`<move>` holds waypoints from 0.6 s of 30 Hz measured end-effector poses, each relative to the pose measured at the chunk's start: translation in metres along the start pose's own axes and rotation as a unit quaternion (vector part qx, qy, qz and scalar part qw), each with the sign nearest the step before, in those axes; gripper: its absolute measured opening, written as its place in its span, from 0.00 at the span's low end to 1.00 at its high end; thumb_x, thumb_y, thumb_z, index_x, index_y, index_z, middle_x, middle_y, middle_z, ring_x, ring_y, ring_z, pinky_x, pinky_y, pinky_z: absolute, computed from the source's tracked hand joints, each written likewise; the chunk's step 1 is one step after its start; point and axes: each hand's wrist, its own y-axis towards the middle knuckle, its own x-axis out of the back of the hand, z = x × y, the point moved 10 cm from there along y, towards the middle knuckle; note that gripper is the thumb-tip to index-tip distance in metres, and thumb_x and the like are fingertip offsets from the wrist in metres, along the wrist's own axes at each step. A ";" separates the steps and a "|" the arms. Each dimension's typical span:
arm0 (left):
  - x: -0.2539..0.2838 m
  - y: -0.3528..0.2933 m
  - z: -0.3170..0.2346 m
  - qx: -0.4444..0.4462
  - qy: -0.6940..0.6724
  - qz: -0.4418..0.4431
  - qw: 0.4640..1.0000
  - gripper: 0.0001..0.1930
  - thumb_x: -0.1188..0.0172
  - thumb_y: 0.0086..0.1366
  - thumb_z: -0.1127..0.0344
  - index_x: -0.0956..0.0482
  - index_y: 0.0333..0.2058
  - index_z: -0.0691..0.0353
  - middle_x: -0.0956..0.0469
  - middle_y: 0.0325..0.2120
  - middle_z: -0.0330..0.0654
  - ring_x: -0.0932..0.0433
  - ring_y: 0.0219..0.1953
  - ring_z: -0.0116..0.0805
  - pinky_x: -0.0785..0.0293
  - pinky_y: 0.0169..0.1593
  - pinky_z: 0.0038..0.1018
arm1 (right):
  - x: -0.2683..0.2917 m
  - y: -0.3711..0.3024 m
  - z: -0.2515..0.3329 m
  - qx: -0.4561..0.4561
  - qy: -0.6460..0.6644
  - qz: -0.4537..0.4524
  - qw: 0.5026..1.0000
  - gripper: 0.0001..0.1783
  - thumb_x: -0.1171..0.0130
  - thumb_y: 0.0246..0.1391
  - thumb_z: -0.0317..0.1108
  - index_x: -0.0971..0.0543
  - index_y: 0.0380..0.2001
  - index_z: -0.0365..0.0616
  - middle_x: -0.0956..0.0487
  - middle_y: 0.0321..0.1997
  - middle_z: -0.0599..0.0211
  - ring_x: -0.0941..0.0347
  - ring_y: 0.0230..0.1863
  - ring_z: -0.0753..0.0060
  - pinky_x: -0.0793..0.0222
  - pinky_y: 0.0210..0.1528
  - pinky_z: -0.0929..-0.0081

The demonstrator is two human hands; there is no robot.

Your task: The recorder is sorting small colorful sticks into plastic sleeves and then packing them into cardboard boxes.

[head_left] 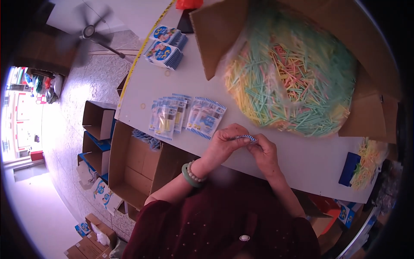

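At the near edge of the white table, my left hand (227, 139) and my right hand (265, 154) are together, fingers closed on a small packet (247, 137) with a blue-and-white striped edge. Most of that packet is hidden by my fingers. Just beyond and left of my hands lie several flat, partly clear packets (206, 117), overlapping each other. Yellow sticks show through one clear packet (165, 121) in the left group. Beyond and to the right, a large clear plastic bag (254, 99) full of thin pastel sticks sits in an opened cardboard box.
Two stacks of printed packets (164, 54) stand near the far left table edge, beside a yellow measuring tape (140, 54). Below that edge is an open cardboard box (136, 166) containing packets. A blue block (349, 169) and loose sticks (367, 166) lie at right. A fan (89, 31) stands far left.
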 end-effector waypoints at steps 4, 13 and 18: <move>0.039 -0.019 -0.051 -0.051 0.199 -0.138 0.969 0.03 0.36 0.54 0.77 0.18 0.28 0.66 0.25 0.27 0.38 0.27 0.33 0.29 0.32 0.37 0.23 | -0.029 0.006 0.016 0.058 0.006 0.112 0.992 0.05 0.42 0.52 0.24 0.24 0.34 0.37 0.22 0.32 0.66 0.26 0.34 0.76 0.30 0.38 0.78; 0.183 -0.043 -0.090 -0.080 0.641 -0.392 0.655 0.21 0.35 0.54 0.68 0.25 0.47 0.61 0.27 0.33 0.45 0.28 0.38 0.44 0.32 0.42 0.36 | -0.057 0.034 0.013 0.032 -0.192 0.048 0.980 0.14 0.39 0.51 0.32 0.29 0.40 0.40 0.22 0.35 0.58 0.23 0.36 0.58 0.28 0.37 0.66; 0.176 -0.029 -0.096 -0.116 0.638 -0.374 0.663 0.26 0.35 0.54 0.67 0.29 0.53 0.60 0.28 0.39 0.48 0.29 0.43 0.46 0.32 0.44 0.37 | -0.068 0.073 0.014 0.010 -0.216 -0.070 0.974 0.25 0.36 0.48 0.35 0.34 0.47 0.42 0.23 0.34 0.54 0.24 0.33 0.53 0.29 0.36 0.62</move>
